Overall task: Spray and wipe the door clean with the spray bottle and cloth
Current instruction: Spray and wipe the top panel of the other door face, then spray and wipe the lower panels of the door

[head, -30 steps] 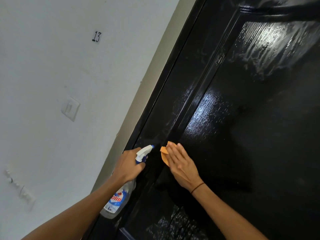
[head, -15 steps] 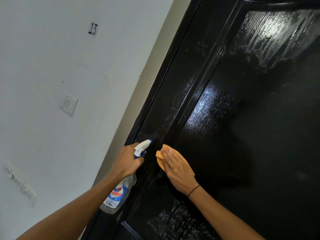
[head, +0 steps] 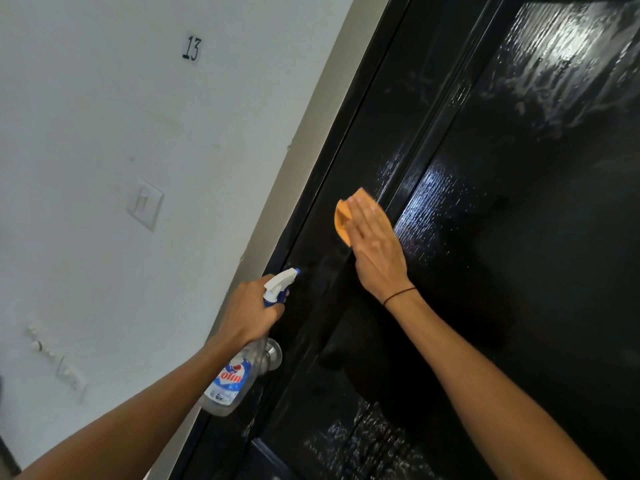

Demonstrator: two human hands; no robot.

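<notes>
**One door, one bottle, one cloth, two hands**

One glossy black panelled wooden door (head: 519,237), wet streaks across its panels. One white plastered wall (head: 104,237) along its left edge, with one white rocker switch (head: 144,204) and one handwritten "13" label (head: 191,48). One clear plastic spray bottle with white trigger head (head: 235,375), gripped in left hand (head: 249,313), partly hiding one round metal doorknob (head: 272,353) near the door's left edge. Right hand (head: 375,247) flat, fingers straight, pressing one orange cloth (head: 344,216) against the door's left stile.
</notes>
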